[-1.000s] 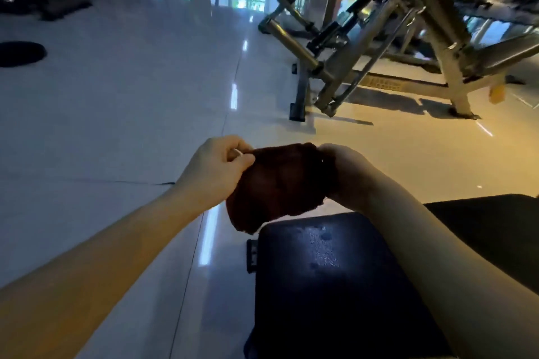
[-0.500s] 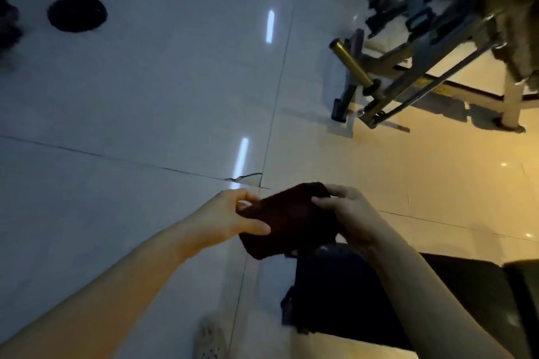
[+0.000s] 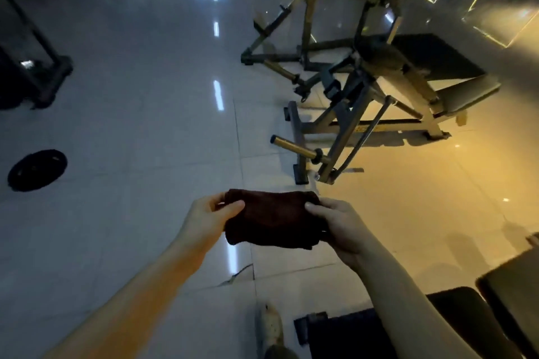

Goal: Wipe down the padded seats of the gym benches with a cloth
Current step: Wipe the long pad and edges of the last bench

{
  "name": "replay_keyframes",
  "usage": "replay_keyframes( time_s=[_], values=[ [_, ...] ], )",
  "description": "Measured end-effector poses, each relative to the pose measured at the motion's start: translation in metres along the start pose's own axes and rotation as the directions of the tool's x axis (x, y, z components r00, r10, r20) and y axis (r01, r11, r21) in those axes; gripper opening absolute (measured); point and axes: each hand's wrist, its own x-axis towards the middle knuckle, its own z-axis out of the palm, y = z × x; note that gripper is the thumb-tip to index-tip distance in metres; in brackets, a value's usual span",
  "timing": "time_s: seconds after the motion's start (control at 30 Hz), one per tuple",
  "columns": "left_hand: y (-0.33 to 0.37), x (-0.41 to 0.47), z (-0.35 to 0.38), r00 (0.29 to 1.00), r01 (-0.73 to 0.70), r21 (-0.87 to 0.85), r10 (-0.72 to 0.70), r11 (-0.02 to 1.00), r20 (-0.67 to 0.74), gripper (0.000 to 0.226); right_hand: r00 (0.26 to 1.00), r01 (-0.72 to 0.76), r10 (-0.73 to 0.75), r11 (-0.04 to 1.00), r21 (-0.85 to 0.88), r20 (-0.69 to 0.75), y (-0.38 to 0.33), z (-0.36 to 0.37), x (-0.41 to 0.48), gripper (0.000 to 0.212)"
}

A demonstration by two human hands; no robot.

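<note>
Stretched wider than half a second ago, the dark cloth (image 3: 271, 217) now hangs over bare tiles rather than over the end of the bench, and the view has tipped up to take in more of the gym. Nearest the camera, the dark padded seat of the bench (image 3: 350, 338) fills the lower right corner, with a light shoe (image 3: 272, 326) on the tiles just to its left. Above them, the left hand (image 3: 208, 217) pinches the cloth's left edge between thumb and curled fingers. The right hand (image 3: 335, 224) grips the right edge, thumb on top and fingers wrapped beneath. The cloth is held in the air, touching neither bench nor floor. A chipped tile joint (image 3: 233, 277) shows on the glossy floor (image 3: 145, 96) below it. Farther out to the right stands a metal-framed weight machine (image 3: 350, 125), its brass-coloured peg (image 3: 294, 146) pointing left and a black pad (image 3: 431, 58) behind the frame. A black weight plate (image 3: 37, 169) lies flat well off to the left.
</note>
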Motion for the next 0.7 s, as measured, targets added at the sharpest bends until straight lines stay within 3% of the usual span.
replay_keyframes(
  time_s=[0.2, 0.3, 0.4, 0.47, 0.6, 0.7],
  values=[
    [0.054, 0.150, 0.021, 0.995, 0.050, 0.147, -0.036, 0.988, -0.092, 0.011, 0.999, -0.004, -0.001, 0.993, 0.118, 0.038, -0.066, -0.016, 0.100, 0.036],
    [0.076, 0.202, 0.037, 0.991, 0.017, 0.396, 0.036, 0.918, -0.128, 0.030, 0.997, -0.036, 0.042, 0.995, 0.091, -0.069, -0.089, -0.007, 0.153, 0.029],
    [0.103, 0.236, 0.064, 0.982, -0.175, 0.463, 0.122, 0.869, 0.142, 0.023, 0.972, -0.074, 0.112, 0.981, 0.181, -0.207, -0.107, 0.003, 0.208, 0.018],
    [0.117, 0.258, 0.083, 0.951, -0.242, 0.499, 0.100, 0.832, 0.294, 0.020, 0.945, -0.092, 0.179, 0.949, 0.302, -0.275, -0.116, 0.005, 0.240, 0.016],
    [0.138, 0.318, 0.106, 0.902, -0.383, 0.589, 0.149, 0.712, 0.406, 0.027, 0.920, -0.065, 0.233, 0.885, 0.461, -0.316, -0.135, -0.004, 0.299, 0.026],
    [0.148, 0.374, 0.112, 0.872, -0.415, 0.576, 0.127, 0.704, 0.473, 0.031, 0.913, -0.052, 0.249, 0.857, 0.513, -0.322, -0.146, -0.012, 0.340, 0.031]
  ],
)
